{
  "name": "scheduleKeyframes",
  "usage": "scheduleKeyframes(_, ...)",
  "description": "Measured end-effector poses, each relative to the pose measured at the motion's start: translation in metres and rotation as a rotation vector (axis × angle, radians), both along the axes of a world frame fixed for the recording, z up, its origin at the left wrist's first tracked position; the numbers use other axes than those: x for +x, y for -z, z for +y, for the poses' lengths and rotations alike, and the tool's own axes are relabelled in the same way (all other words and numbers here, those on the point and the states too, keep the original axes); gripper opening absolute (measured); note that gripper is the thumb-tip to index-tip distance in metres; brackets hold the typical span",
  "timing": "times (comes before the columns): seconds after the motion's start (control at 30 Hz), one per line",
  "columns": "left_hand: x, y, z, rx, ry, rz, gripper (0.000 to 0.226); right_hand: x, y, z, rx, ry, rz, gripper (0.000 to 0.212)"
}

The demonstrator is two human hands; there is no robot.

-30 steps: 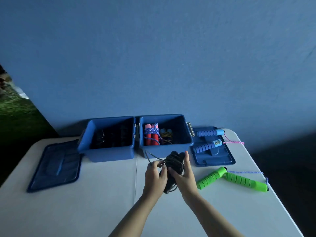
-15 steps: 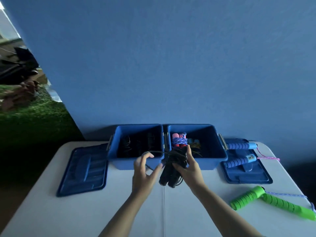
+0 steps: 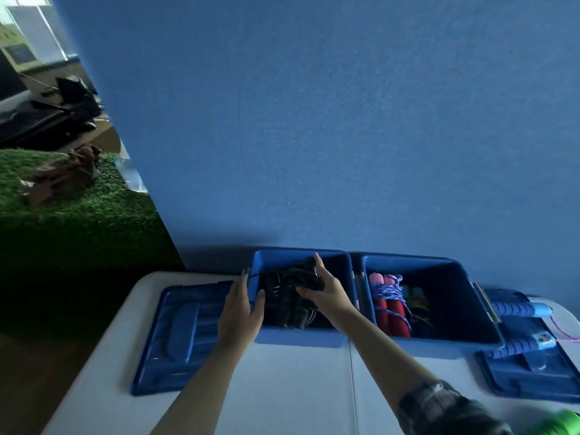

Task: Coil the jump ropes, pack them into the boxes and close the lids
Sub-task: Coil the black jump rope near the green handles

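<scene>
The right hand (image 3: 326, 296) grips the coiled black rope (image 3: 290, 291), fingers curled round the bundle, and holds it inside the left box (image 3: 301, 339), which stands at the far edge of the counter (image 3: 282, 387). The left hand (image 3: 240, 312) lies flat at the box's left wall with its fingers straight, touching the bundle's side. The bundle's long axis runs from near to far, along the box, so I judge the right hand, being nearer, needs only to lower it and let go.
</scene>
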State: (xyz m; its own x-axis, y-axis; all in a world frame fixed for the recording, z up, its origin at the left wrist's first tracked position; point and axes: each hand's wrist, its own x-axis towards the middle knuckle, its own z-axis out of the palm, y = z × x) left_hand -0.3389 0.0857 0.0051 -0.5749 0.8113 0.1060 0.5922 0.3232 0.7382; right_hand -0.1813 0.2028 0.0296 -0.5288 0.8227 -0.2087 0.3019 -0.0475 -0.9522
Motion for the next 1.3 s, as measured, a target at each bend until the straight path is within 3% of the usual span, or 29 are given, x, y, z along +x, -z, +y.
scheduleKeyframes(0.23, -0.022, 0.023, -0.005, -0.025, -0.155, -0.082, 0.065, -0.049, 0.037, 0.006, -0.166, -0.109, 0.014, 0.091)
scheduleKeyframes(0.33, -0.025, 0.027, -0.006, 0.006, -0.167, -0.013, 0.068, -0.059, 0.045, 0.009, -0.143, -0.107, -0.053, 0.088)
scheduleKeyframes(0.53, -0.025, 0.027, 0.001, 0.151, -0.127, 0.105, 0.059, -0.048, 0.039, 0.016, 0.168, -0.167, -0.436, 0.084)
scheduleKeyframes(0.83, -0.023, 0.034, 0.007, 0.104, 0.005, 0.482, 0.036, -0.047, 0.036, -0.003, 0.380, -0.114, -0.643, 0.077)
scheduleKeyframes(0.97, -0.022, 0.026, 0.002, 0.021, 0.117, 0.630, 0.030, -0.055, 0.032, -0.018, 0.688, -0.292, -0.638, 0.079)
scheduleKeyframes(1.1, -0.024, 0.029, 0.007, 0.003, 0.157, 0.584, 0.022, -0.064, 0.037, -0.018, 0.745, -0.400, -0.660, 0.070)
scheduleKeyframes(1.3, -0.021, 0.047, 0.007, 0.170, 0.137, 0.289, 0.029, -0.067, 0.043, -0.014, 0.876, -0.493, -0.725, 0.065)
